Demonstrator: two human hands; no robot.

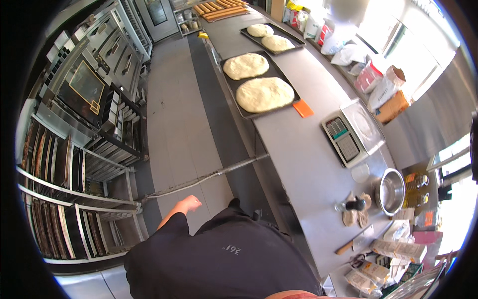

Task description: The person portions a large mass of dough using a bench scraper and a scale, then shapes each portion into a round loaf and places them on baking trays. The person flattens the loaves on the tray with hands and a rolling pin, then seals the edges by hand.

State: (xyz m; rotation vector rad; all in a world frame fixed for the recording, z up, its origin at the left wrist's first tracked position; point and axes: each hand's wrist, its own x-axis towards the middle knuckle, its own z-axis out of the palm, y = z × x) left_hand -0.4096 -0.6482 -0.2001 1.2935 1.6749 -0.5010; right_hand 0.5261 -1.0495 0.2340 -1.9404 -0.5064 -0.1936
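Note:
My left hand point(190, 203) hangs over the tiled floor beside my dark shirt, touching nothing that I can see. Its fingers look loosely curled and are too small to make out. My right hand is out of view; only a strip of bare skin shows at the bottom edge. To my right runs a long steel worktable point(295, 168). On it, a black baking tray point(278, 71) holds two flattened dough slabs point(265, 94). Behind it, a second baking tray point(295, 40) bears two smaller dough pieces point(276, 43). An orange scraper point(303, 108) lies against the nearer tray's corner.
A digital scale point(351, 134), steel bowl point(390, 192), cloth point(350, 216) and wooden-handled cleaver point(354, 240) occupy the worktable. Long baked loaves point(220, 9) lie at its far end. Leftward stand a deck oven point(112, 48) and a tray rack point(80, 202). A pole-like bar point(209, 176) crosses the aisle.

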